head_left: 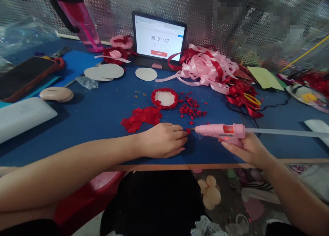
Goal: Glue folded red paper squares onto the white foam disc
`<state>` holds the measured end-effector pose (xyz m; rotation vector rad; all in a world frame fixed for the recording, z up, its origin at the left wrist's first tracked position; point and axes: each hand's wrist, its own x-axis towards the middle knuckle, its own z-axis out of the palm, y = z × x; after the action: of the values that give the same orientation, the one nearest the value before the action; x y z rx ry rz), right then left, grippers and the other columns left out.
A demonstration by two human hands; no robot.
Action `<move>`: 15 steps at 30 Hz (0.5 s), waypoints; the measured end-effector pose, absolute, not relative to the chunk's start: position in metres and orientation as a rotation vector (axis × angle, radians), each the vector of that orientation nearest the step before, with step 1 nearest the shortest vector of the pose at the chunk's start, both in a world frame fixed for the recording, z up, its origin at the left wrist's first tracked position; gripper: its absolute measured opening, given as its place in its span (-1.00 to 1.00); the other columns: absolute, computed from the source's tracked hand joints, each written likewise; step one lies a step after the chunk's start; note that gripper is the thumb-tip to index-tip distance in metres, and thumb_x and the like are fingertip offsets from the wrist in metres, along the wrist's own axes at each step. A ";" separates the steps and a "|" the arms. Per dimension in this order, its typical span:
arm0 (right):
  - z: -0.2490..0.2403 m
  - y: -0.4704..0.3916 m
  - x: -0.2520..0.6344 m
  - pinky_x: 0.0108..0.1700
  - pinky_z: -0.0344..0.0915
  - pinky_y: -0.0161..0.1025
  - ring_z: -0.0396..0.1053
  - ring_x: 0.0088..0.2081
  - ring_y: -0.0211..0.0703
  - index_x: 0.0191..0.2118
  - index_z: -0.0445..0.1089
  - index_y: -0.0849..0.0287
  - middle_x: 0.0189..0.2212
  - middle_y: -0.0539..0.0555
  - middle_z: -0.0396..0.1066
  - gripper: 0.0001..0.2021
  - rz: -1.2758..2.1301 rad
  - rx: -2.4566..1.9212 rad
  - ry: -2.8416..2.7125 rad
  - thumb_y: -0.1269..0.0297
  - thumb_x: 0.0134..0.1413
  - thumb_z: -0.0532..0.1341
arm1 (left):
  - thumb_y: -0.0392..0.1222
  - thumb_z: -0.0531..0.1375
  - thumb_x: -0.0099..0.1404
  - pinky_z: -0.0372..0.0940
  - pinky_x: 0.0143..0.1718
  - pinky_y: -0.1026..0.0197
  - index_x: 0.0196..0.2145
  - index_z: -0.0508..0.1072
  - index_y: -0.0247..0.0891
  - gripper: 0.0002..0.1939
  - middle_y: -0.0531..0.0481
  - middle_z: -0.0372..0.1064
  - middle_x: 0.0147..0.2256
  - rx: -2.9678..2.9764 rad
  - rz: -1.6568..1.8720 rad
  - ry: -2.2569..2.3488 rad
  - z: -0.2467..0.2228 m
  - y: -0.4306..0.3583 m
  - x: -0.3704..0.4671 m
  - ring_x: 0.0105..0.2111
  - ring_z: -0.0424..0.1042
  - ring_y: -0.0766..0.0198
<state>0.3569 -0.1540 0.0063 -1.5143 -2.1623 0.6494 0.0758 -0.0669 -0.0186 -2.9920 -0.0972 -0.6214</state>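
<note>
My right hand (253, 150) is wrapped round the handle of a pink glue gun (218, 130), with a long clear glue stick (280, 131) poking out of its back. The nozzle points left, at a small red petal piece (188, 131) pinched in the fingertips of my left hand (164, 140), which rests low over the blue table. Just behind that hand lies a pile of flat red pieces (142, 118). A white disc (164, 98) rimmed with red bits sits beyond, and small folded red bits (191, 107) are scattered to its right.
A tablet (159, 37) showing a timer stands at the back. Pink and red ribbons (205, 66) heap beside it. White ovals (146, 74), a phone (24, 75), a beige mouse (56, 94), a white case (25, 116) and a pink bottle (79, 23) lie or stand around. A dark cord runs right.
</note>
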 end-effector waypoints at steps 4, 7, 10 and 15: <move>0.011 -0.153 0.354 -0.01 0.32 -0.11 0.39 -0.11 -0.04 -0.01 0.33 0.10 -0.13 0.05 0.43 -0.66 0.721 -1.553 -2.225 0.23 0.06 0.12 | -0.16 -0.02 0.33 0.34 -0.20 0.21 -0.21 0.44 -0.35 -0.71 -0.12 0.44 -0.20 -3.004 -0.603 -0.090 -0.017 -0.067 0.076 -0.20 0.40 0.22; 0.014 -0.152 0.351 0.10 0.22 -0.08 0.31 0.01 -0.03 0.08 0.26 0.08 -0.01 0.05 0.36 -0.60 0.731 -1.521 -2.285 0.25 0.10 0.10 | -0.17 -0.01 0.33 0.34 -0.20 0.21 -0.23 0.44 -0.34 -0.72 -0.13 0.44 -0.23 -3.015 -0.613 -0.089 -0.017 -0.067 0.076 -0.20 0.40 0.22; 0.017 -0.151 0.347 0.13 0.19 -0.08 0.27 0.06 -0.03 0.15 0.18 0.03 0.04 0.02 0.32 -0.56 0.709 -1.486 -2.354 0.27 0.12 0.08 | -0.17 -0.01 0.32 0.33 -0.20 0.21 -0.24 0.44 -0.33 -0.73 -0.14 0.43 -0.24 -3.019 -0.635 -0.089 -0.018 -0.067 0.076 -0.20 0.40 0.22; 0.027 -0.152 0.340 0.10 0.23 -0.06 0.29 0.04 -0.01 0.16 0.16 0.05 0.03 0.06 0.34 -0.56 0.646 -1.525 -2.405 0.29 0.14 0.08 | -0.18 -0.02 0.32 0.33 -0.20 0.22 -0.24 0.43 -0.33 -0.73 -0.14 0.43 -0.26 -3.027 -0.621 -0.102 -0.018 -0.067 0.076 -0.21 0.40 0.22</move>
<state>0.3396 -0.1524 0.0273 -1.5252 -2.4053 0.6461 0.0755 -0.0675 -0.0176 -3.0269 -0.1021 -0.6212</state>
